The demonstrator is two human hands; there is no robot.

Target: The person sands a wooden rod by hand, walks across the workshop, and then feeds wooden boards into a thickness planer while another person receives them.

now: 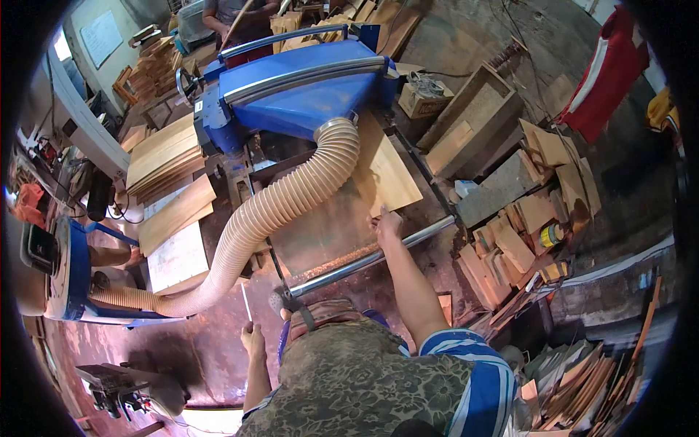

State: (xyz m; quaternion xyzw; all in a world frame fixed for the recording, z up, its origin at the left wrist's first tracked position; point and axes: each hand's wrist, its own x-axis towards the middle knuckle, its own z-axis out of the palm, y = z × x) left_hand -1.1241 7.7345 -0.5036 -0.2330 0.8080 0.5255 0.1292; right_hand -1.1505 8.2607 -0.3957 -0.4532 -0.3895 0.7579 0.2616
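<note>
The right hand (387, 223) reaches forward to the near edge of a wooden board (389, 175), its fingers bent and close together at that edge; whether they pinch the board or only touch it, I cannot tell. The left hand (253, 340) is low, well apart from the board, and is closed around a thin pale stick (246, 302) that points forward.

The wooden board lies flat on the bed (320, 237) of a blue thickness planer (291, 98), its far part running beneath the machine's hood. A bright metal roller (338, 275) spans the near end of the bed, under the right forearm. From the hood a ribbed dust hose (287, 200) curves down over the bed to a blue dust collector (67, 269) at the far left.

Left of the planer is a stack of boards (164, 156), with two loose boards (175, 218) overlapping just nearer. Right of the bed are a long wooden trough (477, 116), a pile of offcuts (510, 251) and, beside the pile, a yellow-labelled can (551, 234). A red cloth (604, 76) hangs at the upper right. Beyond the planer, another person (244, 16) stands near more cut wood, partly out of view.
</note>
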